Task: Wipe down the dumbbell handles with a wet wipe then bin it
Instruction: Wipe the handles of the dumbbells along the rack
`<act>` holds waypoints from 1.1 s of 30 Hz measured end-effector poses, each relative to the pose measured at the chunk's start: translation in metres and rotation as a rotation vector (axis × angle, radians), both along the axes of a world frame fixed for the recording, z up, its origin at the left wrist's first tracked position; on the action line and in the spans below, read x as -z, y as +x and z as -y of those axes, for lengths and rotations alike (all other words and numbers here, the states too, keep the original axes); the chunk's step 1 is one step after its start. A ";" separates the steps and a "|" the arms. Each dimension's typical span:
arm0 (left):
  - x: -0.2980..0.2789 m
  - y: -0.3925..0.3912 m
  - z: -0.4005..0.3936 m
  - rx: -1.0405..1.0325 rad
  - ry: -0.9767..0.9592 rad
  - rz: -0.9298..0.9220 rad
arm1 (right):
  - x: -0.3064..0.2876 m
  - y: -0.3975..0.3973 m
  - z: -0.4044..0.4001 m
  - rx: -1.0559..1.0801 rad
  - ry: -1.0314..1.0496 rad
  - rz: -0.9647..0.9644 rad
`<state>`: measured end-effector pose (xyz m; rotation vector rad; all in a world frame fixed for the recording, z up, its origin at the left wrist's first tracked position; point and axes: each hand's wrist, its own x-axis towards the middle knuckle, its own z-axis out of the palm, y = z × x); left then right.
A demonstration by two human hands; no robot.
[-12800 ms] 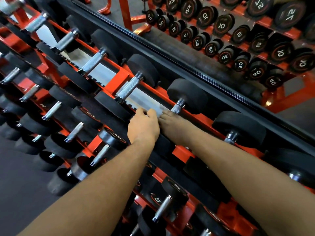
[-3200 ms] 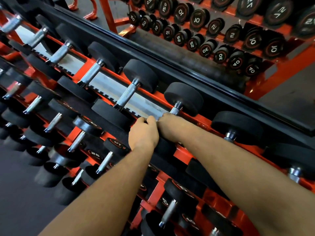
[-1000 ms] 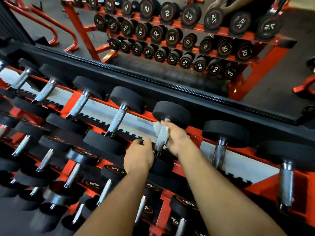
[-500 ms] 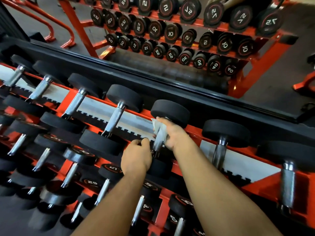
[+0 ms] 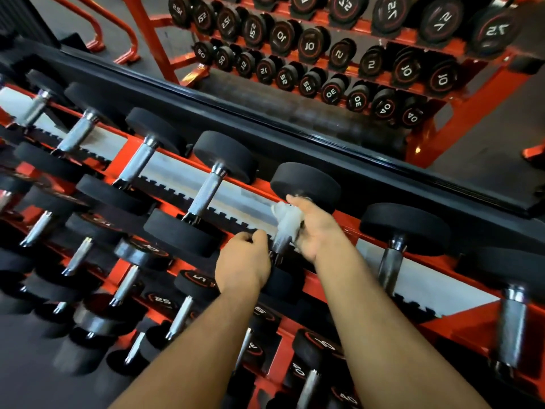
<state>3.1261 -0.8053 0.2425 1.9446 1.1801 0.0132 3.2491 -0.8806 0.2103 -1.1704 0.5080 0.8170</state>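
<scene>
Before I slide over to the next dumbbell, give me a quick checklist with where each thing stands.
1. Wipe wrapped round the handle: ok, the right hand holds it at the handle's upper end.
2. Left hand steadying the dumbbell: ok, its grip is on the near weight's edge.
3. Whole handle wiped: cannot tell; the lower part shows bare metal.
4. Dumbbell seated on the rack: ok, both ends rest in line with the others.
5. Next handle free to reach: ok, nothing covers it.
6. Bin in sight: not ok, none visible.
</scene>
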 end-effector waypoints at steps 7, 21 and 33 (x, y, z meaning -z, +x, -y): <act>-0.002 -0.001 0.002 -0.009 -0.007 0.010 | -0.021 0.003 -0.012 -0.096 -0.052 -0.004; -0.002 -0.003 0.001 -0.019 -0.020 0.022 | -0.027 -0.007 -0.001 -0.109 -0.028 0.008; -0.004 -0.004 0.002 -0.017 -0.034 0.012 | -0.022 -0.026 0.009 -0.176 -0.093 -0.001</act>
